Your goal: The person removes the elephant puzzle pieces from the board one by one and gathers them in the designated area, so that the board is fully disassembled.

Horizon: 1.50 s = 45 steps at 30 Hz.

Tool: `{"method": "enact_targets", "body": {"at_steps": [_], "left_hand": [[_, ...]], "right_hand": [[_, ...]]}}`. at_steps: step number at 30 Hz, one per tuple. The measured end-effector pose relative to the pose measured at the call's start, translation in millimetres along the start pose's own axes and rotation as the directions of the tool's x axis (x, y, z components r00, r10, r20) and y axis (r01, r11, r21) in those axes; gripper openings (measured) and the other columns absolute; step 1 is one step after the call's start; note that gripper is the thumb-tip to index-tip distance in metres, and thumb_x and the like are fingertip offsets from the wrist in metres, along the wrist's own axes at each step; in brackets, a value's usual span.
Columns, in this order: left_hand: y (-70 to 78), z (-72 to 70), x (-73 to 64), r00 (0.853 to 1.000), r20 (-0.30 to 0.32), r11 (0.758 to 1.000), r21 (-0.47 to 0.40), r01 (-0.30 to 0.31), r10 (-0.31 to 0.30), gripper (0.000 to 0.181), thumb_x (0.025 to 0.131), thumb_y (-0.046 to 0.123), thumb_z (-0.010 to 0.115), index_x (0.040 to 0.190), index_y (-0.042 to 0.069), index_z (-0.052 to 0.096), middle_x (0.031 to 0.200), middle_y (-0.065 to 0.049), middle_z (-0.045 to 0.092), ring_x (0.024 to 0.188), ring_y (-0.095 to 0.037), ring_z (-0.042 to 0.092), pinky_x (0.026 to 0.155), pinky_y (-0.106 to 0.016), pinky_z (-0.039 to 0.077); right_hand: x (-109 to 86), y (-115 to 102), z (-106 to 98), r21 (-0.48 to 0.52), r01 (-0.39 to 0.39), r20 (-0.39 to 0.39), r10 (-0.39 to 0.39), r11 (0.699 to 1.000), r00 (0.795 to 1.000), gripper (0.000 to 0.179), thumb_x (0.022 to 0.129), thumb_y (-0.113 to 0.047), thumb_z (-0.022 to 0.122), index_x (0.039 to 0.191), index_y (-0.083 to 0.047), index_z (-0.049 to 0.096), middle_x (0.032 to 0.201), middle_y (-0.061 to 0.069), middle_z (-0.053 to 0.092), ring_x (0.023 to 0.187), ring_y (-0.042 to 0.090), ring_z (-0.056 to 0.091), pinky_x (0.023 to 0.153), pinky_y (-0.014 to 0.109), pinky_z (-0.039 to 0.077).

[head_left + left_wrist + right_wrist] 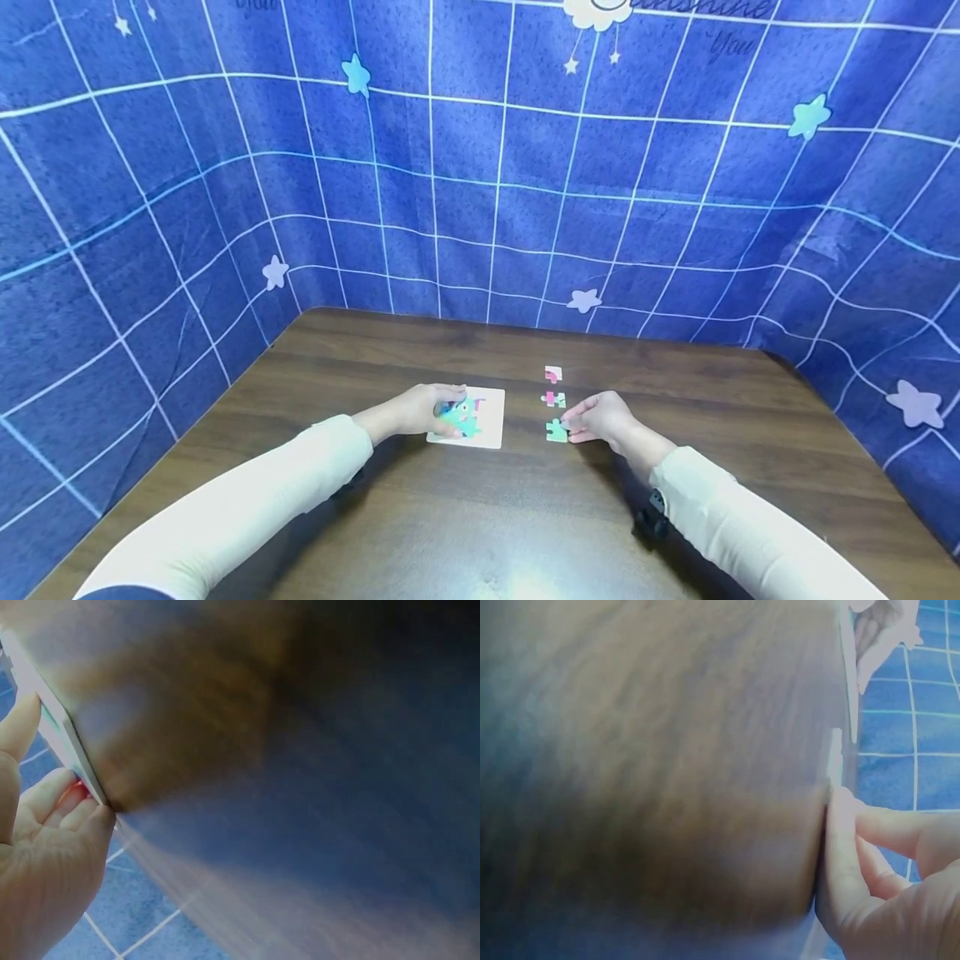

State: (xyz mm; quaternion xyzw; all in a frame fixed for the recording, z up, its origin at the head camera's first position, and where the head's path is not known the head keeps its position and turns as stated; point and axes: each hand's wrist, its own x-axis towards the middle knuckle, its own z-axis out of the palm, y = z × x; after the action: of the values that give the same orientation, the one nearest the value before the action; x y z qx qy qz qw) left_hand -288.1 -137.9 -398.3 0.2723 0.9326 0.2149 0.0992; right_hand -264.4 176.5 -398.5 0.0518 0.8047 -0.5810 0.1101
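The left hand [420, 408] lies at the left side of the card [491, 417], holding it with thumb and fingers bent about its left part: the thumb comes in over the lower left, the fingers over the upper left. The card lies on the table [450, 517], its pale right part uncovered and the turquoise print partly under the hand. The right hand [603, 421] is at the green piece [556, 432], its fingertips drawn close together and touching the right edge of the piece. Whether they pinch it or only press against it cannot be told. Most of the green piece shows to the left of those fingertips, between them and the card, well clear of the card's right edge. Beyond it, away from the person, the middle piece [553, 399] and then the top piece [553, 374] lie in a rough column, apart from one another.

The left wrist view shows the card almost edge-on, cut off at the frame's left side, and its print can hardly be made out. In the right wrist view the green piece is only a pale sliver above the fingertips; its shape is lost, and the left hand is cropped at the top. The outer corners of the card on the left are partly hidden by the left hand. A dark device [652, 515] under the right wrist is too shadowed to make out.
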Motion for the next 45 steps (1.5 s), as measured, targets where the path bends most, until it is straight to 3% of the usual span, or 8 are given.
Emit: {"method": "enact_targets", "body": {"at_steps": [3,9,19,24,29,37,41,45], "left_hand": [[-0.8,0.3,-1.0,1.0,-0.002,1.0,0.011,-0.005,0.005,0.072,0.081,0.034,0.078,0.141,0.007,0.05,0.152,-0.005,0.042,0.143,-0.031,0.035,0.116,-0.047,0.032],[-0.3,0.7,0.8,0.999,-0.032,0.999,0.011,-0.035,0.035,0.072,0.081,0.034,0.078,0.141,0.004,0.05,0.151,-0.008,0.044,0.141,-0.033,0.036,0.115,-0.048,0.032],[-1.0,0.0,-2.6,0.997,-0.068,1.0,-0.009,-0.028,0.027,0.067,0.081,0.031,0.079,0.137,0.004,0.054,0.146,-0.011,0.05,0.138,-0.033,0.042,0.114,-0.048,0.035],[5.4,1.4,-1.0,0.991,-0.134,1.0,-0.023,0.012,-0.015,0.064,0.083,0.028,0.077,0.136,0.001,0.054,0.145,-0.015,0.05,0.137,-0.036,0.042,0.114,-0.05,0.033],[11.5,5.8,3.8,0.98,-0.171,0.994,-0.06,0.09,-0.1,0.068,0.083,0.025,0.077,0.137,-0.005,0.049,0.143,-0.02,0.05,0.136,-0.037,0.043,0.115,-0.047,0.033],[15.7,7.4,8.4,0.95,-0.183,0.948,-0.242,0.205,-0.252,0.071,0.079,0.019,0.08,0.139,-0.003,0.048,0.144,-0.019,0.049,0.137,-0.037,0.04,0.115,-0.048,0.032],[16.5,9.6,9.1,0.94,-0.209,0.946,-0.235,0.221,-0.271,0.069,0.077,0.018,0.082,0.136,-0.004,0.052,0.14,-0.02,0.053,0.135,-0.037,0.044,0.114,-0.046,0.034],[16.2,9.6,9.3,0.934,-0.259,0.963,-0.178,0.205,-0.247,0.065,0.075,0.017,0.083,0.129,-0.006,0.057,0.134,-0.022,0.057,0.13,-0.038,0.048,0.112,-0.045,0.037]], "right_hand": [[0.2,-0.5,-0.5,0.024,-0.025,0.003,0.025,0.999,1.0,0.017,0.083,0.016,0.061,0.099,0.019,0.065,0.081,0.014,0.072,0.06,0.014,0.066,0.065,0.031,0.061],[0.2,-9.9,0.4,0.011,0.003,-0.005,-0.003,1.0,1.0,0.019,0.085,0.011,0.061,0.102,0.018,0.064,0.087,0.018,0.072,0.058,0.01,0.063,0.066,0.028,0.061],[0.1,-26.7,20.4,0.042,0.016,0.039,-0.017,0.999,0.999,0.02,0.083,0.007,0.062,0.101,0.017,0.063,0.096,0.026,0.072,0.057,0.009,0.064,0.064,0.027,0.06],[4.8,-34.7,31.8,0.033,0.032,0.083,-0.035,0.999,0.996,0.023,0.086,0.005,0.059,0.105,0.017,0.064,0.103,0.029,0.069,0.059,0.01,0.064,0.066,0.028,0.061],[10.1,-40.7,42.0,0.042,0.042,0.118,-0.047,0.998,0.992,0.02,0.088,0.003,0.059,0.103,0.016,0.063,0.097,0.028,0.07,0.06,0.012,0.066,0.069,0.032,0.061],[19.4,-45.7,54.3,0.065,0.02,0.125,-0.028,0.998,0.992,0.022,0.088,0.005,0.061,0.106,0.017,0.063,0.102,0.03,0.069,0.058,0.012,0.064,0.067,0.03,0.061],[22.9,-47.2,65.2,0.068,0.001,0.133,-0.01,0.998,0.991,0.021,0.087,0.005,0.062,0.105,0.015,0.065,0.1,0.03,0.069,0.061,0.015,0.066,0.073,0.032,0.061],[26.2,-51.8,76.3,0.078,0.004,0.136,-0.015,0.997,0.991,0.02,0.086,0.007,0.061,0.104,0.015,0.065,0.101,0.032,0.068,0.077,0.029,0.072,0.08,0.037,0.06]]}}
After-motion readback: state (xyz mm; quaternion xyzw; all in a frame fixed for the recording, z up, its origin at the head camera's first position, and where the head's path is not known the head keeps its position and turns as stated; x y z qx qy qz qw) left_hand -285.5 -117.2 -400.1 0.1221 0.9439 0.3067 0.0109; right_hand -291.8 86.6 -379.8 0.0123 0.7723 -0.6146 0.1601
